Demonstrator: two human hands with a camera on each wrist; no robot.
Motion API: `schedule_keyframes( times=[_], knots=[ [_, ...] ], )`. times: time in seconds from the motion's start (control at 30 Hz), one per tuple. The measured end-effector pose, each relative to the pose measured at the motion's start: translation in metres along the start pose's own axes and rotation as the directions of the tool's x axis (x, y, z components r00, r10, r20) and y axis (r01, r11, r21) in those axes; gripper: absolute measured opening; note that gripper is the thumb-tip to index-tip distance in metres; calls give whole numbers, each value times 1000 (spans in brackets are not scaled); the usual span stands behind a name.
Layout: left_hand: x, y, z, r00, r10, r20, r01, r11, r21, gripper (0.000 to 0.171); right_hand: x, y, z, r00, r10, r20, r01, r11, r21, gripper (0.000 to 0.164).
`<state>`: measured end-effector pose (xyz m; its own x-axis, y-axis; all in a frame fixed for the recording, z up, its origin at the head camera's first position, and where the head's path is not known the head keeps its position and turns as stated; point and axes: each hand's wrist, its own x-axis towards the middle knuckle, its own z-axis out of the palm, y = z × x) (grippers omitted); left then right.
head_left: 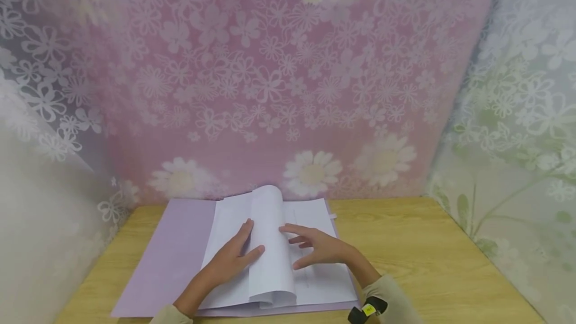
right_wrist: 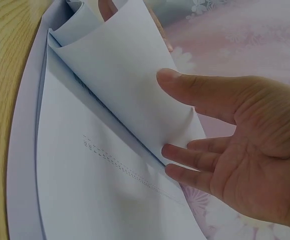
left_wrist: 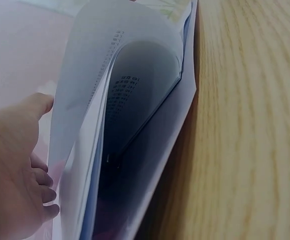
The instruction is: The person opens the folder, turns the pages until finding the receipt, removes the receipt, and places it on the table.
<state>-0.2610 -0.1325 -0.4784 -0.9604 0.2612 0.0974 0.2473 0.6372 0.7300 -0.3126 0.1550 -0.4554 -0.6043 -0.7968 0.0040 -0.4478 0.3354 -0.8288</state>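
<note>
A lavender folder lies spread out on the table with a stack of white printed papers inside. In the middle, a white sheet arches up in a loose roll; the left wrist view shows printed lines on pages under the curve. My left hand rests at the roll's left side, fingers mostly straight and thumb against the paper. To the right of the roll is my right hand, its fingers spread and slightly bent. In the right wrist view its fingertips are at the raised sheet, pinching nothing.
The wooden table extends on both sides of the folder. Behind it stands a pink flowered wall, close to the folder's far edge. A small white tab sticks out on the right. A black band is around the right sleeve.
</note>
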Motion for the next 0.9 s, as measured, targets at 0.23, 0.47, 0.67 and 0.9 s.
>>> schedule_keyframes(
  times=[0.23, 0.47, 0.67, 0.9],
  knots=[
    [1, -1, 0, 1000, -2, -1, 2, 1000, 14, 97, -2, -1, -1, 1000, -6, -16, 5, 999, -34, 85],
    [0, -4, -7, 1000, -24, 7, 24, 999, 40, 96, 1, 0, 7, 1000, -7, -14, 7, 1000, -10, 83],
    [0, -7, -13, 998, -56, 13, 55, 997, 46, 97, 1, -2, 11, 1000, -21, -7, 21, 1000, -11, 83],
    [1, -8, -23, 997, -63, 37, 61, 997, 53, 103, 3, -2, 10, 1000, -19, 3, 19, 999, -51, 82]
  ],
)
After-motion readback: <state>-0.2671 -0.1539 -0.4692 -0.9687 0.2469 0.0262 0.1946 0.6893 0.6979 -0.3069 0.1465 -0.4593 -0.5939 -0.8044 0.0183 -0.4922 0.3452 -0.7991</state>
